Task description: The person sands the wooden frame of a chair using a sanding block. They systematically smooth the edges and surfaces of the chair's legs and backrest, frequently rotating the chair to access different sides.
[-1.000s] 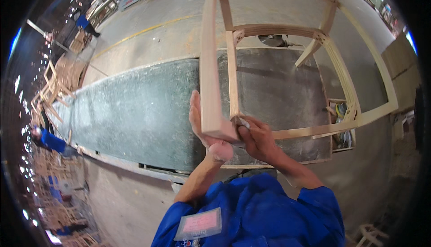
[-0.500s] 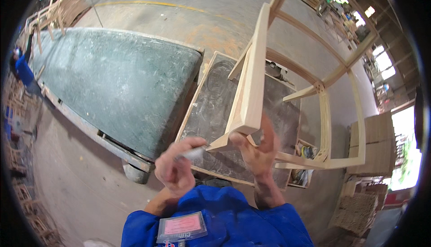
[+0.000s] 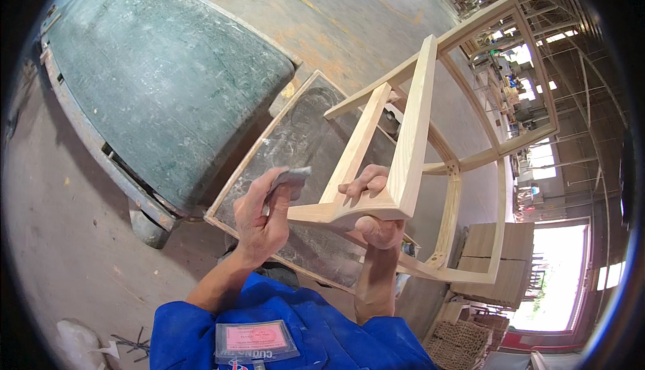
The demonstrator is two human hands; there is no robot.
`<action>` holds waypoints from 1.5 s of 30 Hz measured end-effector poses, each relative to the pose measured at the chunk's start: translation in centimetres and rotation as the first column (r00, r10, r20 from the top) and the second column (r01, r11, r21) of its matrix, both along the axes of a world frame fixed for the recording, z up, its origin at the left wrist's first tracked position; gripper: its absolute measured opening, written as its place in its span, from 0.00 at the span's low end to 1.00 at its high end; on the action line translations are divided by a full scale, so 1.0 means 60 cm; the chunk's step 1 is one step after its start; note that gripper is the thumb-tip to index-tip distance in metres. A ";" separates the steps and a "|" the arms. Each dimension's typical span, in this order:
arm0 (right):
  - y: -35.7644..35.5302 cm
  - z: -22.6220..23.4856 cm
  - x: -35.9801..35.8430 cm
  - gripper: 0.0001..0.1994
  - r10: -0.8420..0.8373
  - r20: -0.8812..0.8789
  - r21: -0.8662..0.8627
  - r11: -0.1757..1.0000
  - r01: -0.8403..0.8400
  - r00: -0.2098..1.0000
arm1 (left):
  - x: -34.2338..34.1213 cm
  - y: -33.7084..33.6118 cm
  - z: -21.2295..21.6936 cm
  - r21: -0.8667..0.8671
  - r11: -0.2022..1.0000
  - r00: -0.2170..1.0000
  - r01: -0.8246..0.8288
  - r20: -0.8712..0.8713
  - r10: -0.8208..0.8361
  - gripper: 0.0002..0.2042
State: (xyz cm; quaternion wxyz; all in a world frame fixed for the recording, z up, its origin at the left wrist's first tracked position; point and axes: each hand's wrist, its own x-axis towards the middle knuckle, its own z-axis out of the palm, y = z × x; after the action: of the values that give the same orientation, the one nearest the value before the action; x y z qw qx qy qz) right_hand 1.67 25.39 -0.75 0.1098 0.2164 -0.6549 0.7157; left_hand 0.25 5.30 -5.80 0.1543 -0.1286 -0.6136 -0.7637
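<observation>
My left hand pinches a folded grey sheet, apparently sandpaper, between thumb and fingers. It is beside the near end of a pale wooden chair frame, close to a curved rail but apart from it. My right hand is wrapped round the frame's near corner, fingers over the top and thumb below. The frame is tilted over a low dark-topped table with a wooden edge, its open back stretching away to the right. The frame hides part of a power tool on that table.
A large green-topped table stands to the left, with a gap between it and the dark-topped one. Stacked cardboard is at the right, beside a bright doorway. A white bag lies on the floor at lower left.
The chair frame has swung and tipped, its near end now lower. My right hand has shifted its grip round the corner. My left hand has risen slightly with the sandpaper. The whole view has turned.
</observation>
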 end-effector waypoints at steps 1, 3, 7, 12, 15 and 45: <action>0.018 -0.012 0.001 0.34 0.005 -0.074 0.078 0.997 0.001 0.997 | -0.009 0.010 0.015 0.046 0.997 0.997 0.062 -0.042 -0.061 0.12; 0.008 -0.021 -0.001 0.42 -0.133 -0.125 0.030 0.990 0.138 0.983 | -0.026 0.027 0.038 0.115 0.983 0.983 0.146 -0.128 -0.131 0.13; -0.057 -0.046 0.024 0.56 -0.580 0.063 -0.181 0.794 0.581 0.812 | -0.009 0.080 0.080 0.163 0.934 0.925 0.318 -0.269 -0.268 0.18; -0.045 -0.041 0.020 0.56 -0.528 0.207 -0.292 0.770 0.567 0.823 | -0.004 0.093 0.040 0.230 0.905 0.905 0.359 -0.323 -0.277 0.20; -0.022 -0.051 0.022 0.48 -0.503 0.152 -0.287 0.801 0.525 0.851 | 0.014 0.079 -0.010 0.110 0.893 0.897 0.436 -0.137 -0.421 0.19; -0.030 -0.050 0.022 0.40 -0.529 0.230 -0.247 0.780 0.575 0.817 | -0.027 0.062 0.050 -0.027 0.883 0.839 0.469 -0.300 -0.455 0.31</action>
State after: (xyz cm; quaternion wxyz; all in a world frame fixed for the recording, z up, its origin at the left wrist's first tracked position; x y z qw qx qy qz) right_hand 2.97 23.56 -3.77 0.2982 -0.0584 -0.5772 0.7580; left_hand -1.40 9.03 -2.80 0.0593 -0.3824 -0.5158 -0.7643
